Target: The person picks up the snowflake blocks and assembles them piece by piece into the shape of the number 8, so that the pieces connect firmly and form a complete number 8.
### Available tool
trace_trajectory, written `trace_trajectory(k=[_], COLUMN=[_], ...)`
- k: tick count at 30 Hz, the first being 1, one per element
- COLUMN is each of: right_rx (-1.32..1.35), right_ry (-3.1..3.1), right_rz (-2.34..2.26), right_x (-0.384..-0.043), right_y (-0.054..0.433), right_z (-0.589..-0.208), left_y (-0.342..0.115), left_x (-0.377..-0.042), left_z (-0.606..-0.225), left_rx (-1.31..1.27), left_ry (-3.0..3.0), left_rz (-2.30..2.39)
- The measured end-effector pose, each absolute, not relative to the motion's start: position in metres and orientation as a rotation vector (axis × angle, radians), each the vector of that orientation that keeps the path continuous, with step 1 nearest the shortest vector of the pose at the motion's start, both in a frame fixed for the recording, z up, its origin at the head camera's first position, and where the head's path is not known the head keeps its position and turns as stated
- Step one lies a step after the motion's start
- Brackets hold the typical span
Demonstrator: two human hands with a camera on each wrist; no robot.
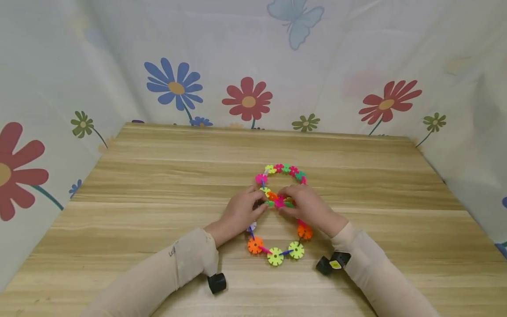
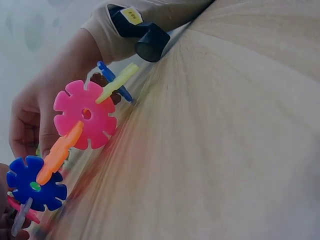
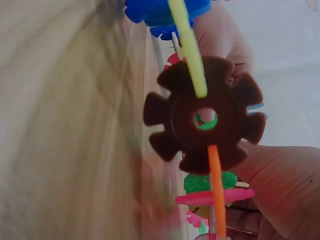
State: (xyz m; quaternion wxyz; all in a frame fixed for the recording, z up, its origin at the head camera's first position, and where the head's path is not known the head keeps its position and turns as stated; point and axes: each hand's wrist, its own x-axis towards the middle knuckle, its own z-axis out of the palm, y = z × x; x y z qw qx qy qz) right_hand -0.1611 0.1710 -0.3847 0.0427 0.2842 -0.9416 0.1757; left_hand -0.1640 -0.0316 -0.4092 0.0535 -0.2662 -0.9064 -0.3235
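On the table lies a chain of snowflake-shaped plastic discs, slotted together into a far loop (image 1: 286, 168) and a near loop (image 1: 275, 256). My left hand (image 1: 239, 213) pinches the chain on the left side, where the two loops meet. From the right, my right hand (image 1: 310, 209) holds a pink disc (image 1: 279, 201) at that meeting place. Green and orange discs sit close to the fingertips. The left wrist view shows a blue disc (image 2: 37, 185) and a larger pink disc (image 2: 85, 115). A brown disc (image 3: 205, 120) partly covers both hands in the right wrist view.
The wooden table (image 1: 158, 167) extends around the chain on all sides. A flower-print cloth (image 1: 332, 79) hangs behind and beside it. Black wrist cameras hang below each cuff, the left one (image 1: 217, 283) and the right one (image 1: 325, 266) near the near loop.
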Motion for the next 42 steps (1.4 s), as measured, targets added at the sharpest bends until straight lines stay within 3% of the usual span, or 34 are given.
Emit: trace_trajectory(k=[42], right_rx=[0.902], right_ry=[-2.815], right_rz=[0.538], right_x=[-0.161], right_y=[0.164], right_z=[-0.396], left_y=[-0.031], left_x=[-0.163], left_z=[-0.415], left_rx=[-0.870], left_ry=[-2.630], left_rz=[-0.822])
